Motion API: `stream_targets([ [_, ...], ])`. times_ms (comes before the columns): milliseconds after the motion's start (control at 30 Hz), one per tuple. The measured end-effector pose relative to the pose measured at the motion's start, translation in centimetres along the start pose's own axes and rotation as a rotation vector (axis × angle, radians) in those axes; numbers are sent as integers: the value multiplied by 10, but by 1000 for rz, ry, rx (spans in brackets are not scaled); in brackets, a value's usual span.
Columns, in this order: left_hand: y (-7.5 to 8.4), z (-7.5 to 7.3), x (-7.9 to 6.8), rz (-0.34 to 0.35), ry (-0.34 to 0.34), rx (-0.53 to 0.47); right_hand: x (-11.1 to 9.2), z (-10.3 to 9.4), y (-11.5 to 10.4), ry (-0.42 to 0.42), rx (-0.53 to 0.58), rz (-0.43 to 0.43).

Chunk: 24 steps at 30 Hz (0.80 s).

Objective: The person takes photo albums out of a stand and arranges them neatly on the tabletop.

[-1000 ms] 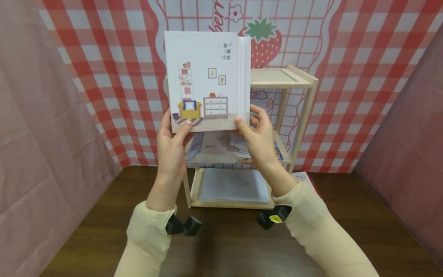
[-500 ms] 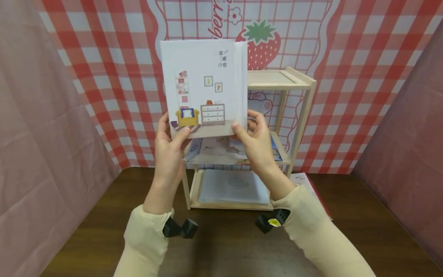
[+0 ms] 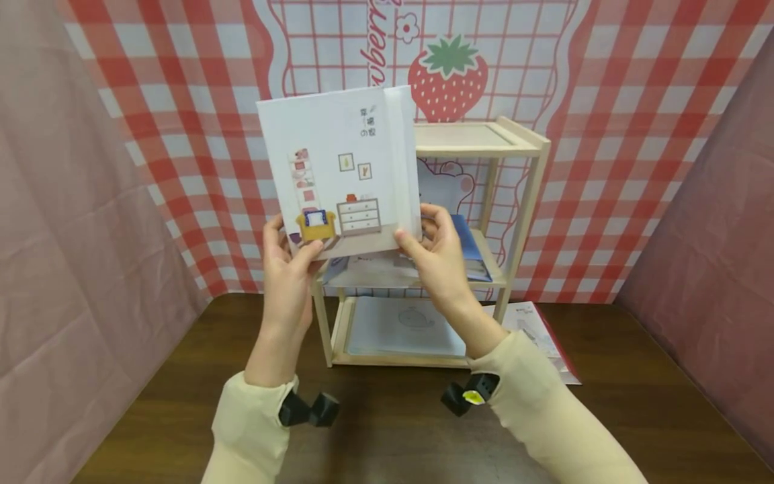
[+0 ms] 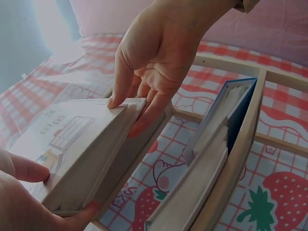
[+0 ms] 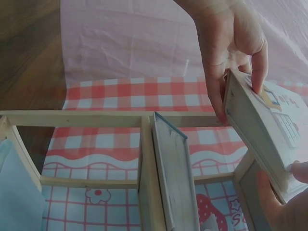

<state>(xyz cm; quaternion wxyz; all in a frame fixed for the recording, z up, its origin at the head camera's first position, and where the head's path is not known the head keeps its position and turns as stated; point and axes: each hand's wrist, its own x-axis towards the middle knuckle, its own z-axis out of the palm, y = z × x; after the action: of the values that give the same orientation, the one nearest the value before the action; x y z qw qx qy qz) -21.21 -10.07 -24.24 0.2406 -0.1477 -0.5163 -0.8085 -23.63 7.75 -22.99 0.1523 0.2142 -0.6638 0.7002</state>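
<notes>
A white hardcover book (image 3: 326, 175), its cover printed with a yellow sofa and a drawer chest, is held up in front of a small wooden shelf rack (image 3: 526, 202). It tilts slightly left in the head view. My left hand (image 3: 287, 275) grips the lower left corner, thumb on the cover and fingers behind. At the lower right corner, my right hand (image 3: 441, 262) pinches the book the same way. Page edges face the left wrist view. On the rack's middle level stand a blue-covered book (image 4: 240, 101) and a pale book (image 4: 192, 187), leaning by the side frame.
A pale sheet stack with a whale drawing (image 3: 405, 326) lies on the bottom level. To the rack's right, a white book with a red edge (image 3: 538, 336) lies on the dark wooden table (image 3: 387, 430). Strawberry-print checked cloth (image 3: 605, 168) hangs behind; pink cloth (image 3: 91, 235) borders the sides.
Both hands have lowered the book and shifted it left, tilting it slightly. More of the blue book on the middle level and of the white book on the table now shows.
</notes>
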Motion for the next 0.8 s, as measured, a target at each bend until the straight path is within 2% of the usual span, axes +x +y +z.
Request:
stream_targets([
  [433, -4, -14, -9, -32, 47, -34, -7, 8, 8, -36, 5, -34],
  [800, -5, -26, -18, -96, 58, 20, -17, 12, 19, -23, 61, 4],
])
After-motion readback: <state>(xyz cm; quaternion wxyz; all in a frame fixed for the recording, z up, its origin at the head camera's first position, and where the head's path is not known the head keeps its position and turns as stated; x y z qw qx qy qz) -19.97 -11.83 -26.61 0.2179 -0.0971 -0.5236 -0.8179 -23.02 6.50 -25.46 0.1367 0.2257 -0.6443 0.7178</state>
